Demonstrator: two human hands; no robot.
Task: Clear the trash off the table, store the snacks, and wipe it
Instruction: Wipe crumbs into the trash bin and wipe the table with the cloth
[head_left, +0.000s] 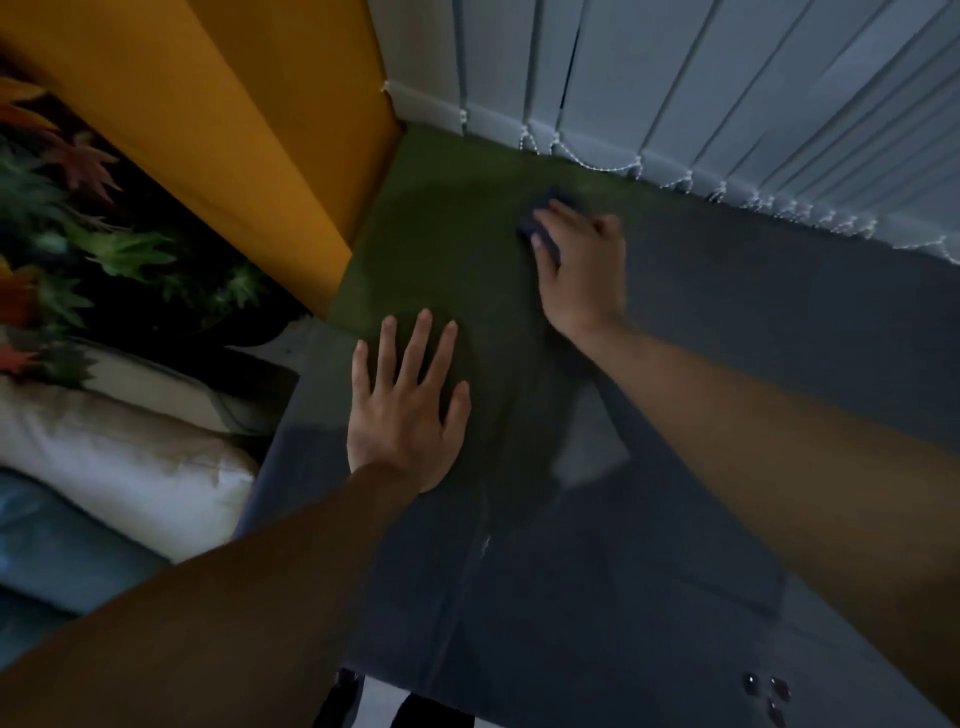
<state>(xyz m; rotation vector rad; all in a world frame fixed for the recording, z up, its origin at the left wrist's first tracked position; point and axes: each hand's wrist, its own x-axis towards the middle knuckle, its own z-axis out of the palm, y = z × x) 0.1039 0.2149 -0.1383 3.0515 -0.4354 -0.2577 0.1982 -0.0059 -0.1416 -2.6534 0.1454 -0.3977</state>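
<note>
Left hand (408, 415) lay flat on table (727, 322), palm down, fingers straight and spread, holding nothing. Right hand (582, 265) pressed dark cloth (537, 223) against tabletop at far side, near vertical blinds (727, 93). Fingers extended over cloth, thumb on its near edge, not clenched. Blur obscured finer finger detail. Cloth mostly covered by hand, only left part visible. Hands well apart.

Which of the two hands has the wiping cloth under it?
The right hand, farther up the table, presses on the dark cloth. The left hand lies flat with spread fingers, holding nothing.
</note>
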